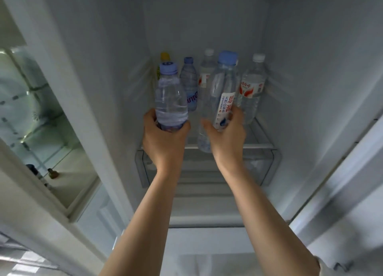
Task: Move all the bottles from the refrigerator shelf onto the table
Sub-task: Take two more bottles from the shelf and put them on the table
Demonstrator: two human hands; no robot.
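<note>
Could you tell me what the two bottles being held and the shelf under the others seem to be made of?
Left-hand bottle: clear, glossy, ribbed plastic, water visible through it, with an opaque blue cap.
Right-hand bottle: the same clear plastic, with a printed white label, likely film or paper.
Shelf: see-through with a white front trim; probably glass, possibly clear plastic.

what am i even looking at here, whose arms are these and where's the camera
There is one picture, taken by a wide-angle camera worn on a person's head, looking forward and down. The two bare arms are that person's own, reaching into an open refrigerator.

The left hand grips a small blue-capped bottle near its base. The right hand grips a taller bottle with a white label.

Behind them, more bottles stand on the shelf: a yellow-capped bottle at the back left, a purple-label bottle, a white-capped bottle on the right, and another clear bottle between the hands.
</note>
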